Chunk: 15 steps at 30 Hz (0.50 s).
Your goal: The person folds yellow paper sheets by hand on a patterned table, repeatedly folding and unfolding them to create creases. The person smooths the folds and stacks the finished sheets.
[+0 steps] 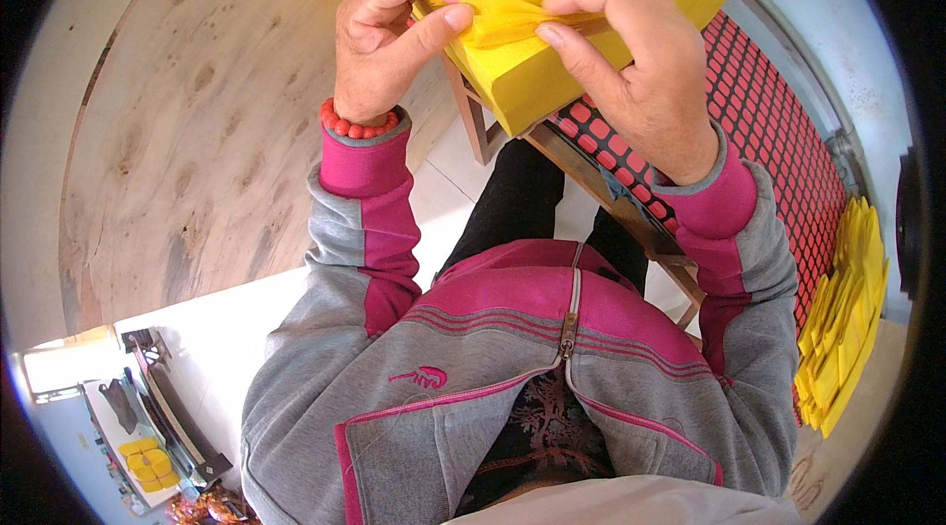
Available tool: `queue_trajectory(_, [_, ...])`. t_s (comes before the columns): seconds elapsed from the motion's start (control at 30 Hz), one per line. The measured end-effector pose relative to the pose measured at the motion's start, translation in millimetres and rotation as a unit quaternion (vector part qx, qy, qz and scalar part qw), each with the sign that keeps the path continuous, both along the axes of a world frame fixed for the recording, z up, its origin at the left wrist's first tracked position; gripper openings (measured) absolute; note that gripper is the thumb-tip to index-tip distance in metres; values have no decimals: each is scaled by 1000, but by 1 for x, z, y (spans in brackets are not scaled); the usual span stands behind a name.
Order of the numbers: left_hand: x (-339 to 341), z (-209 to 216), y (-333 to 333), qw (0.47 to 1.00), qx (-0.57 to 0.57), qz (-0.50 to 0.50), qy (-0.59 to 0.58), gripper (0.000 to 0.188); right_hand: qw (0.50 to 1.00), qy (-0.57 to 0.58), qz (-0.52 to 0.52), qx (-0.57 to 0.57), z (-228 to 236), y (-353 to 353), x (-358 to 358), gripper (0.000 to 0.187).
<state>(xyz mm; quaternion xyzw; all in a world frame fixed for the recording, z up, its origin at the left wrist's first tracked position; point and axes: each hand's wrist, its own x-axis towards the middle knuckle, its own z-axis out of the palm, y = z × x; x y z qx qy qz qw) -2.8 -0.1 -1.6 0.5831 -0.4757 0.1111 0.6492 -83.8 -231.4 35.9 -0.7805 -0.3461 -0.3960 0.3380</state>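
Interior of a room. At left, a broad plywood surface [227, 131] with brown knots and dark grain streaks fills much of the view. At right, a wooden-framed table [774, 81], its top patterned in red cells on black, stands beside a pale blue wall [838, 2]. White floor tiles [437, 192] with visible joints lie between them. Lower left: a bright window [74, 364], near a pale worktop [106, 415]; strong light whitens the adjacent floor.
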Motion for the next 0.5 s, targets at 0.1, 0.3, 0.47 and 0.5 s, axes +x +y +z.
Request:
queue_trajectory(0.1, [-3, 0, -3, 1000, -20, 4, 15, 8, 1000, -18, -22, -5, 2, -2, -3, 22])
queue_trajectory(0.3, [-4, -5, -4, 998, -31, 29, 39, 9, 994, -102, 2, -30, 3, -3, 7, 21])
queue_trajectory(0.47, [6, -14, 2, 992, -51, 85, 76, 11, 990, -123, 8, -75, 4, -5, 7, 15])
queue_trajectory(0.5, [7, -16, 3, 992, -51, 86, 75, 11, 993, -99, 18, -57, 3, -5, 6, 15])
